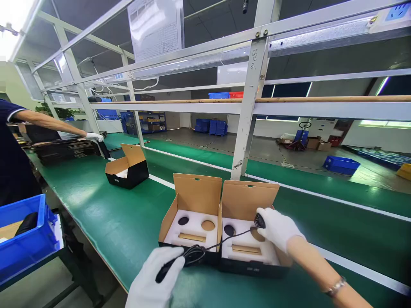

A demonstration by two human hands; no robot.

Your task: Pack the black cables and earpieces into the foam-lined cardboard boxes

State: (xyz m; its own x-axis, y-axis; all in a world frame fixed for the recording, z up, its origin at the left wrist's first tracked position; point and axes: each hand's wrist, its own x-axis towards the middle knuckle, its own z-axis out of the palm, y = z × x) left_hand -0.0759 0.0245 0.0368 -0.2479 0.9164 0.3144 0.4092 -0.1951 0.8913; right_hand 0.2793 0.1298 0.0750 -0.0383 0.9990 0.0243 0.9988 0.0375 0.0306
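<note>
Two open cardboard boxes with white foam inserts stand side by side on the green bench: a left box [192, 214] and a right box [248, 205]. My right hand [278, 226], in a white glove, is closed on a small black round part [259, 220] over the right box's insert. A thin black cable [221, 244] runs from it to my left hand [157, 276], also gloved, which grips the coiled end of the cable and a black plug in front of the left box.
A third open box [127, 167] sits farther left on the green bench [105, 214]. A co-worker's gloved hand [94, 137] rests on a stack of flat dark cartons [64, 149]. A blue bin [22, 235] stands at the left. A white frame post [248, 115] rises behind the boxes.
</note>
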